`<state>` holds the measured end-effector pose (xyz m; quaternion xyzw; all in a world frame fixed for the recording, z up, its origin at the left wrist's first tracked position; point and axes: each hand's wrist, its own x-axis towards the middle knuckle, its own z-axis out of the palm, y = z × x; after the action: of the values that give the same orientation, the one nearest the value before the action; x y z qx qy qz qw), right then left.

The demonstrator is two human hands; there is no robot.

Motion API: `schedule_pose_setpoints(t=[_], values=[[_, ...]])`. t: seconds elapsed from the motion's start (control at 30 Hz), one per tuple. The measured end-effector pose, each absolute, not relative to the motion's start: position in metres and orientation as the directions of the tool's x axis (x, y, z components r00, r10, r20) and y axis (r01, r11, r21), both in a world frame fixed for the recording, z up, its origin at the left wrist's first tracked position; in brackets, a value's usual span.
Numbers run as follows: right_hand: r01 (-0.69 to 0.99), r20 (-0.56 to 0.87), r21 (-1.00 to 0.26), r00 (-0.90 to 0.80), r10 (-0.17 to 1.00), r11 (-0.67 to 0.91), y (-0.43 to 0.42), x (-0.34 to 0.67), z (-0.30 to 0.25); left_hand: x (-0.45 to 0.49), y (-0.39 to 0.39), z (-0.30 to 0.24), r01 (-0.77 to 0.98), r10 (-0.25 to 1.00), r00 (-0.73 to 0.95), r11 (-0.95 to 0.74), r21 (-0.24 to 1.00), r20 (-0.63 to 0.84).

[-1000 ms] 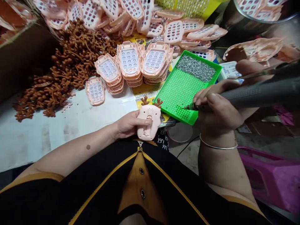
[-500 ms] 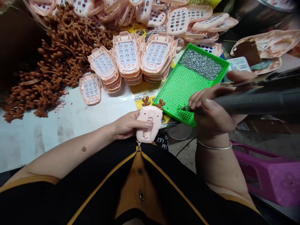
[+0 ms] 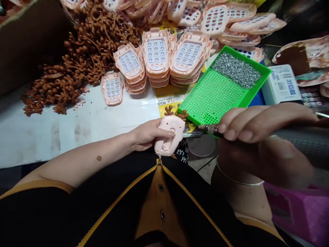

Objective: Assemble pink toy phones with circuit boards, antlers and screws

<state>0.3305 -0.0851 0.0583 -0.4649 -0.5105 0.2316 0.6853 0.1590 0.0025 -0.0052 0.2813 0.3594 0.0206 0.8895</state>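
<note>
One wide view from a camera worn on the person's head — facing forward and steeply down. The wearer's black top (image 3: pixel 51 216) fills the near edge, very close; the left hand (image 3: pixel 149 133) and right hand (image 3: pixel 254 130) sit mid-view, with the worktable (image 3: pixel 138 111) stretching beyond — far edge out of frame.

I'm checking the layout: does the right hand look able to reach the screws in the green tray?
Likely yes: the green tray is uncovered and nothing visible blocks the right hand from the screws, though the screwdriver it holds may hinder picking.
</note>
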Motion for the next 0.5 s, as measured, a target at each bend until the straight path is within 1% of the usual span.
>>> schedule_pose_setpoints(t=[0.07,0.1,0.23,0.37,0.5], values=[[0.073,0.510,-0.854,0.312,0.802,0.515,-0.087,0.323,0.058,0.158,0.001,-0.005,0.152,0.259,0.733,0.839,0.522,-0.629],[0.052,0.503,-0.857,0.291,0.813,0.512,-0.087,0.320,0.056,0.158,0.000,-0.005,0.142,0.267,0.733,0.839,0.525,-0.625],[0.046,0.490,-0.864,0.307,0.816,0.502,-0.086,0.314,0.049,0.157,0.000,-0.006,0.128,0.273,0.740,0.841,0.526,-0.615],[0.004,0.501,-0.848,0.328,0.801,0.529,-0.080,0.312,0.042,0.157,0.000,-0.006,0.137,0.256,0.758,0.836,0.531,-0.600],[-0.027,0.563,-0.797,0.329,0.758,0.604,-0.071,0.310,0.034,0.156,0.001,-0.007,0.151,0.239,0.769,0.833,0.532,-0.593]])
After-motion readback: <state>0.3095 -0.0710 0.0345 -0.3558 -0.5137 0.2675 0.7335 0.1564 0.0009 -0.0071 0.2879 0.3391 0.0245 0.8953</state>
